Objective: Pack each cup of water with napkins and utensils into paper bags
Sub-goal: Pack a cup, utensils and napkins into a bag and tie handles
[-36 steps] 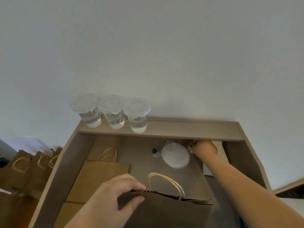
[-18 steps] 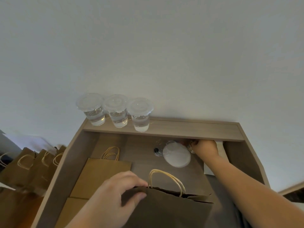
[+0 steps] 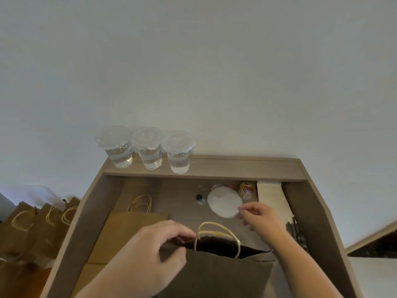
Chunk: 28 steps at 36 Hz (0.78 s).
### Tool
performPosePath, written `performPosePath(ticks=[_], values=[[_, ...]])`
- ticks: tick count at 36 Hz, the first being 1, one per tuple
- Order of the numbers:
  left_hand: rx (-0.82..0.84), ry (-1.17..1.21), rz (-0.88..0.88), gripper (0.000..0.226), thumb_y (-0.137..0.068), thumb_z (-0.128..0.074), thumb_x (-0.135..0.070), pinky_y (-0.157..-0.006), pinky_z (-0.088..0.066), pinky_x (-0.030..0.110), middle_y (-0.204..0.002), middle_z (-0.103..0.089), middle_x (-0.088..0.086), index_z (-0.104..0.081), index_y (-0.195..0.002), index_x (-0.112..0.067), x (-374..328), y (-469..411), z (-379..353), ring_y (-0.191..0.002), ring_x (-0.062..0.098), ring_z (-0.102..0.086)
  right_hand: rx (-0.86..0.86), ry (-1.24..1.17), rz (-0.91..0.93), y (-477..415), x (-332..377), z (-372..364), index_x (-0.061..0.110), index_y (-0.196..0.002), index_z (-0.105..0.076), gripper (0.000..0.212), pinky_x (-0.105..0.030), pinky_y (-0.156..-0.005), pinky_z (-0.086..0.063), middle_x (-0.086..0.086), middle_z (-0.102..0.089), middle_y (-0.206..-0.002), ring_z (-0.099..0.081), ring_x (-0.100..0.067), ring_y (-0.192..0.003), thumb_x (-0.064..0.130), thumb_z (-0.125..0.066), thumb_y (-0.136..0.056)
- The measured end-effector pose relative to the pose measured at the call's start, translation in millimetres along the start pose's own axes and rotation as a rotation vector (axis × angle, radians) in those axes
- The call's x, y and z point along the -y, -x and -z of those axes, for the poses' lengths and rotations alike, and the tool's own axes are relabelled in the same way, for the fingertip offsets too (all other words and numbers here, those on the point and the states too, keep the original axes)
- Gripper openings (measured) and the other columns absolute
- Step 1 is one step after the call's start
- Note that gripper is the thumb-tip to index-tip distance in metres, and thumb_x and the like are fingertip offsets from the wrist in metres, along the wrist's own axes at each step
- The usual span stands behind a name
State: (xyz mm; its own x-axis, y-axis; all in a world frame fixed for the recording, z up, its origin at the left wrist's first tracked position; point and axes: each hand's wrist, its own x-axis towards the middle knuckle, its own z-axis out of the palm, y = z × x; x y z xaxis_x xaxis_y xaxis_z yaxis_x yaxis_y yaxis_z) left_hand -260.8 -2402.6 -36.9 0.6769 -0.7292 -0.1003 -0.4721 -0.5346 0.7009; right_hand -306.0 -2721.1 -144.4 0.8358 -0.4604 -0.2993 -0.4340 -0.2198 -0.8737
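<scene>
Cups of water (image 3: 149,155), three with clear lids, stand in a row on the ledge (image 3: 236,168) at the upper left of the desk, close against one another and well apart from the bag I am working on; I judge they are parked there so nothing tips while the bag is made ready. My left hand (image 3: 150,250) pinches the left rim of the paper bag (image 3: 214,274) just beside its cord handle, fingers curled over the edge. I read that as keeping the mouth open and the bag upright on the tabletop (image 3: 184,214) at the lower centre of the frame. My right hand (image 3: 262,218) hovers beyond the bag's mouth, right of centre, fingertips drawn together at the edge of a white round disc (image 3: 223,203) lying on the tabletop; I cannot tell whether it grips the disc, some small thing, or nothing. Behind the disc sits a colourful wrapper (image 3: 247,190), to its right a pale stack (image 3: 269,191), napkins perhaps, and dark pieces (image 3: 297,231) at the right edge may be utensils, too blurred to say. The flat bags (image 3: 129,233) lie stacked left of the open one, handy for later rounds. Some standing bags (image 3: 32,229) crowd the lower left, off the desk. The bag's inside is dark and its contents hidden, so I judge this round is at an early stage
</scene>
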Motion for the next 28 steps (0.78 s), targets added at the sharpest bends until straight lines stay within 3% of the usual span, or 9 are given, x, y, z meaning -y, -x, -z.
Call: performPosePath(ticks=[2,4,6,9,13,21,28], values=[[0.013,0.067,0.016,0.032,-0.102,-0.046,-0.038,-0.08,-0.052,0.014,-0.105,-0.071,-0.032,-0.066,-0.115,-0.059,-5.5,-6.8,7.1,-0.099,-0.007,-0.067,0.157,-0.007,0.054,20.9,27.5,2.3,0.023,-0.111,-0.075,0.012,-0.037,-0.083,-0.061,0.006,-0.083,-0.098,-0.077,-0.017,-0.09,0.021,-0.073,-0.1],[-0.034,0.121,0.041,0.034,-0.111,-0.04,-0.035,-0.085,-0.056,0.021,-0.099,-0.076,-0.025,-0.07,-0.112,-0.05,-8.9,-18.1,11.4,-0.096,-0.005,-0.072,0.251,-0.024,0.11,38.8,53.7,4.5,0.02,-0.113,-0.073,0.014,-0.044,-0.089,-0.062,0.003,-0.083,-0.101,-0.08,-0.019,-0.091,0.023,-0.074,-0.099],[-0.051,0.141,0.079,0.025,-0.111,-0.048,-0.035,-0.084,-0.062,0.028,-0.093,-0.077,-0.021,-0.07,-0.109,-0.047,-10.4,-30.6,13.7,-0.088,-0.001,-0.075,0.299,-0.034,0.164,52.6,74.6,4.8,0.021,-0.109,-0.074,0.012,-0.047,-0.092,-0.062,0.0,-0.084,-0.101,-0.08,-0.021,-0.092,0.025,-0.077,-0.098],[0.002,0.111,0.041,0.014,-0.104,-0.062,-0.04,-0.076,-0.057,0.02,-0.09,-0.076,-0.023,-0.073,-0.103,-0.048,-13.1,-45.8,13.7,-0.082,-0.003,-0.074,0.34,-0.01,0.237,69.0,92.5,-0.1,0.031,-0.098,-0.078,0.005,-0.048,-0.095,-0.061,-0.001,-0.083,-0.099,-0.08,-0.021,-0.094,0.029,-0.081,-0.094],[0.05,0.128,-0.055,0.014,-0.097,-0.063,-0.055,-0.082,-0.053,0.027,-0.094,-0.077,-0.024,-0.076,-0.103,-0.052,-18.3,-55.0,12.2,-0.09,-0.005,-0.071,0.253,0.004,0.337,82.1,98.0,-7.5,0.035,-0.098,-0.082,0.007,-0.051,-0.095,-0.062,0.0,-0.081,-0.098,-0.078,-0.019,-0.095,0.03,-0.081,-0.094],[0.095,0.262,-0.116,0.011,-0.097,-0.069,-0.049,-0.085,-0.055,0.029,-0.095,-0.079,-0.018,-0.078,-0.103,-0.047,-11.1,-59.1,8.9,-0.091,0.001,-0.074,0.086,0.041,0.403,98.4,88.3,-13.9,0.045,-0.103,-0.08,0.012,-0.032,-0.085,-0.062,0.013,-0.079,-0.1,-0.076,-0.008,-0.094,0.036,-0.078,-0.095],[0.005,0.339,-0.157,0.005,-0.095,-0.075,-0.043,-0.078,-0.055,0.022,-0.091,-0.079,-0.011,-0.078,-0.098,-0.04,-13.7,-60.6,4.4,-0.085,0.006,-0.075,0.096,0.003,0.413,109.7,92.4,-10.2,0.042,-0.11,-0.078,0.012,-0.045,-0.092,-0.063,0.007,-0.08,-0.104,-0.076,-0.015,-0.099,0.035,-0.074,-0.1]])
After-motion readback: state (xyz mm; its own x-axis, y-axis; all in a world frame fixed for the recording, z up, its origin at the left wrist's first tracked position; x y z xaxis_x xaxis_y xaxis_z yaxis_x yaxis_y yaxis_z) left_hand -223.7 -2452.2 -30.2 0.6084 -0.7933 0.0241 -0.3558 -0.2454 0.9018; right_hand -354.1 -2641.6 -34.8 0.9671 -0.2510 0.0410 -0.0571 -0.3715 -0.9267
